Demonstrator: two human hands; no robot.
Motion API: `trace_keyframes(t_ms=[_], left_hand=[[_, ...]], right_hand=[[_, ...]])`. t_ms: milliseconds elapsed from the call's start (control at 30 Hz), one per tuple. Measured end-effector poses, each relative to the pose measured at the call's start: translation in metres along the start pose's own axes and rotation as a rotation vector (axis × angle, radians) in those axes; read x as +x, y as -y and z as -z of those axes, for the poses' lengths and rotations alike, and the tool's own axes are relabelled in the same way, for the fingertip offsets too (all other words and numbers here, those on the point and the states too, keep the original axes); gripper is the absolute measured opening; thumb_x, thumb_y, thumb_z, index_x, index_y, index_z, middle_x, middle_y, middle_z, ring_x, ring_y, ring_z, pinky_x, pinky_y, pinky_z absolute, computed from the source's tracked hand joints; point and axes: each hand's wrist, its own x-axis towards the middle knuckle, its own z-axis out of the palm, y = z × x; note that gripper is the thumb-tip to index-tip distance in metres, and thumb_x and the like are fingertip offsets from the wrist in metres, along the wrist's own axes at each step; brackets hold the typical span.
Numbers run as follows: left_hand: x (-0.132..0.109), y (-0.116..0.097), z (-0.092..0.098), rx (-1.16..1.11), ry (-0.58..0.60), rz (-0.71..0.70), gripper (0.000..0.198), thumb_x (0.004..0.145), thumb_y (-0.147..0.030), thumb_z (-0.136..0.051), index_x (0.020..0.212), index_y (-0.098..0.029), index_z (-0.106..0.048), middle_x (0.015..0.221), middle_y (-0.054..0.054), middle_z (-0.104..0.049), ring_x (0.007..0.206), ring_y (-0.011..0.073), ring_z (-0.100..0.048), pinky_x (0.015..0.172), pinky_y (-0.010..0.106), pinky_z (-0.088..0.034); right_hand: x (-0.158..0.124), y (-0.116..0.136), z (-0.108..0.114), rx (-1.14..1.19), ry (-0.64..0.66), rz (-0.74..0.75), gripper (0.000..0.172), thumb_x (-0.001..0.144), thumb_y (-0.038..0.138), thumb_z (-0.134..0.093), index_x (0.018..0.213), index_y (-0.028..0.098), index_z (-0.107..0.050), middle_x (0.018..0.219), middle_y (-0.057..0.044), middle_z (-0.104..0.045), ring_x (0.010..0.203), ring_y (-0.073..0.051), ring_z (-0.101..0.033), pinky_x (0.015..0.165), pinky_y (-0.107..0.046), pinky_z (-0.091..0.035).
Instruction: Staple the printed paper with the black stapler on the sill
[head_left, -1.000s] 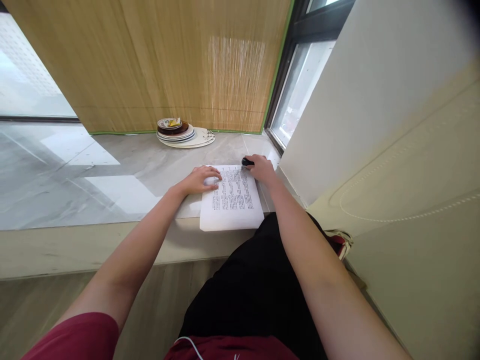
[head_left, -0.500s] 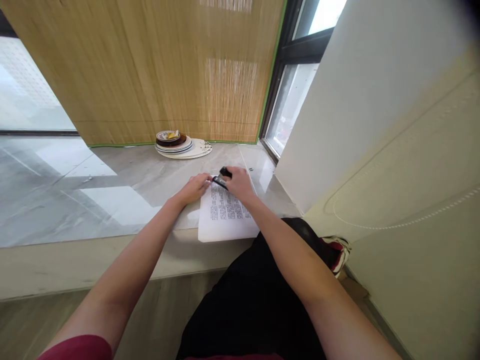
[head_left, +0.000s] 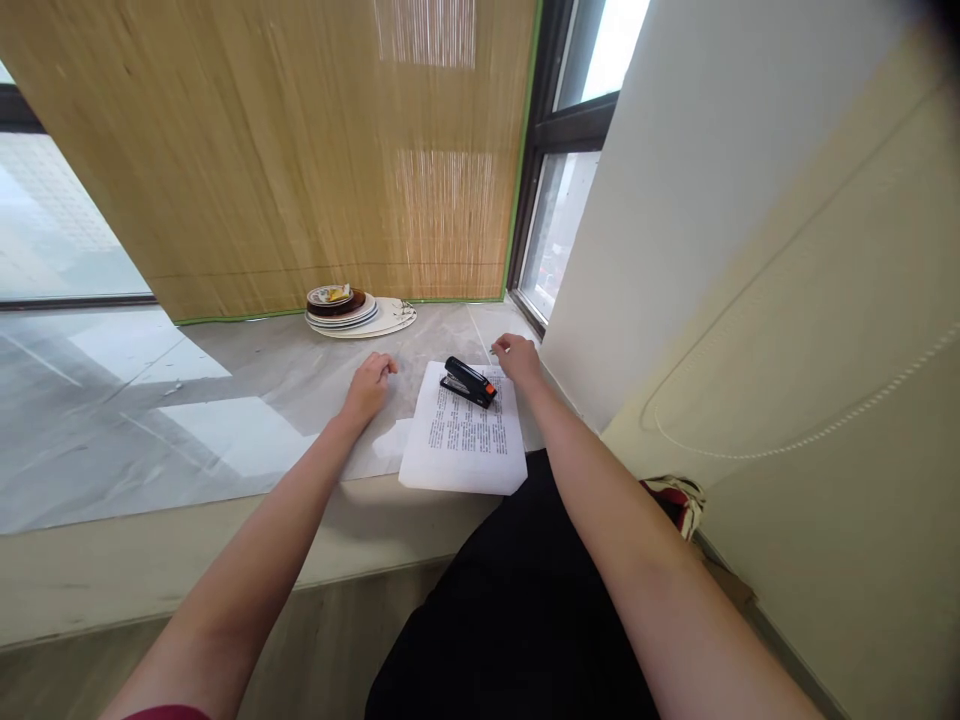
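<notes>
A sheaf of printed paper (head_left: pixel 466 440) lies on the grey marble sill (head_left: pixel 225 400), its near edge hanging over the sill's front. A black stapler (head_left: pixel 468 381) with an orange tip rests on the paper's top edge. My left hand (head_left: pixel 368 384) is on the sill just left of the paper, fingers loosely curled, holding nothing. My right hand (head_left: pixel 516 358) hovers at the paper's upper right corner, a little right of the stapler, fingers curled with nothing in them.
A stack of plates (head_left: pixel 352 310) stands at the back of the sill against a bamboo blind (head_left: pixel 300 150). A white wall (head_left: pixel 675 200) closes in on the right. A dark window frame (head_left: pixel 536 190) sits beside the blind.
My right hand set the stapler down on the paper's top edge and let go, moving right. My left hand slid off the paper to the left.
</notes>
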Motion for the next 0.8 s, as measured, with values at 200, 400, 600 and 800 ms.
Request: trace_keyframes(t_ms=[200,400,600,800], left_hand=[[0.0,0.0,0.002,-0.006,-0.053,0.054,0.02,0.085,-0.01,-0.042,0.079,-0.023,-0.056,0.085,0.006,-0.063,0.086,0.0231,-0.061,0.087,0.037,-0.048],[0.0,0.0,0.005,-0.009,-0.322,0.147,0.023,0.082,-0.003,-0.043,0.074,-0.023,-0.051,0.08,0.005,-0.061,0.083,0.0231,-0.059,0.082,0.035,-0.044],[-0.005,0.006,0.026,0.062,-0.698,0.315,0.027,0.085,0.0,-0.042,0.074,-0.024,-0.048,0.081,0.005,-0.06,0.085,0.024,-0.058,0.086,0.035,-0.043],[-0.005,0.004,0.024,0.038,-0.705,0.266,0.025,0.085,-0.001,-0.043,0.075,-0.024,-0.048,0.082,0.005,-0.06,0.085,0.0236,-0.058,0.085,0.035,-0.043]], right_hand=[[0.013,0.001,-0.048,-0.261,0.204,0.082,0.049,0.108,0.034,-0.05,0.151,0.012,-0.054,0.166,-0.022,-0.044,0.157,-0.031,-0.039,0.127,-0.049,-0.032],[0.015,0.071,-0.109,-0.252,0.304,0.285,0.047,0.109,0.031,-0.043,0.154,0.02,-0.052,0.171,-0.015,-0.038,0.16,-0.03,-0.033,0.131,-0.058,-0.023],[0.014,0.135,-0.158,-0.103,0.324,0.437,0.049,0.108,0.03,-0.049,0.156,0.033,-0.05,0.172,-0.004,-0.038,0.162,-0.027,-0.03,0.133,-0.059,-0.021],[0.006,0.095,-0.13,-0.146,0.297,0.424,0.046,0.107,0.028,-0.051,0.153,0.028,-0.052,0.171,-0.008,-0.04,0.161,-0.029,-0.03,0.132,-0.059,-0.023]])
